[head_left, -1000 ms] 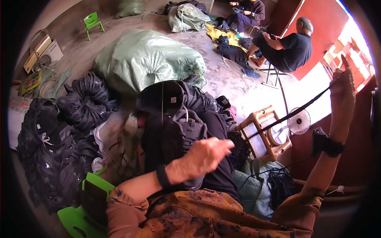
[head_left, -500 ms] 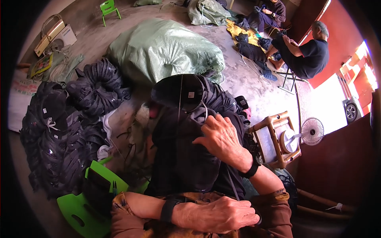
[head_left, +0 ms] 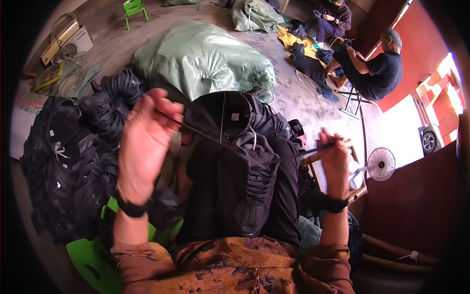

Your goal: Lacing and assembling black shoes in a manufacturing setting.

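Midway, by the look of it. Black sneaker [head_left: 257, 183] lying sole-down on the lap, toe toward the body, lacing already crossed over most of the upper. Black lace [head_left: 210, 137] drawn taut across it, one end pinched in the closed fingers of the left hand [head_left: 144, 142], raised well above the shoe, the other end clamped in the fist of the right hand [head_left: 335, 159], held out to the side. Left to do, as a judgement: the topmost eyelets and the tidying of the ends, though hard to confirm.

Hard to make out: which eyelet the lace leaves from, black on black. Heel end of the sneaker lost against a dark cap-like shape [head_left: 223, 110] behind it. Heap of black shoes [head_left: 63, 161] at the left, blurring into one mass. Green plastic chair [head_left: 93, 255] partly hidden by the left forearm. Large pale green sack [head_left: 200, 56] beyond on the floor. Seated person in dark clothes [head_left: 374, 68] far right, hands indistinct. Small white fan [head_left: 381, 164] near the bright doorway.
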Tool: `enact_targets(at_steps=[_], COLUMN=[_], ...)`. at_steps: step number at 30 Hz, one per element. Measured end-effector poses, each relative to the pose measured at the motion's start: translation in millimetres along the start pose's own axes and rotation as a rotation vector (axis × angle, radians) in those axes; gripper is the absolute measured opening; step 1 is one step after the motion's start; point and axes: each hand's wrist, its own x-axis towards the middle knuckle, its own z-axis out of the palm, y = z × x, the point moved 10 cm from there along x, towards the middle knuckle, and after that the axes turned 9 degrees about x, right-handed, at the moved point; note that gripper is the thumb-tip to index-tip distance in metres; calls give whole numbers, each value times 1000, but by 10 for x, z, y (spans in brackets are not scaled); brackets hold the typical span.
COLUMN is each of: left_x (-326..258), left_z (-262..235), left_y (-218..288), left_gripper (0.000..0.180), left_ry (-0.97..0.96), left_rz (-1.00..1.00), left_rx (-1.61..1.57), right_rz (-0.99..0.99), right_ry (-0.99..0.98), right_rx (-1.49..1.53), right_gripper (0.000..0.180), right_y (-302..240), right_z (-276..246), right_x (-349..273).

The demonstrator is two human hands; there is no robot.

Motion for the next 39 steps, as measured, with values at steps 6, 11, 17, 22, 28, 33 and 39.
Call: enact_targets(at_steps=[6,11,17,22,28,33,39], left_x=[4,-177,438,813,283,893,-1], left_z=[-2383,-3019,-1143,670,2029,1597,967], left_y=[-459,-369,524,1114,204,-709,-1119], left_gripper=[23,26,33,34,24,18,12], left_ry=[499,658,107,-288,-539,-636,-608], left_rz=[-216,-192,-25,189,335,161,203], left_rx=[-4,-72,181,324,850,1145,1311], right_rz=[83,69,46,-2,-12,35,-466], right_ry=[314,393,309,-44,-468,-732,-410], right_rx=[22,93,-33,-233,-223,-318,-278], right_gripper=[12,12,33,41,46,31,26], right_y=[-529,-807,-1195,-1419,-1561,-1529,-2146], right_z=[-1214,-1684,-1365,81,2158,2691,1543], right_x=[-228,-273,95,689,516,-418,-1221])
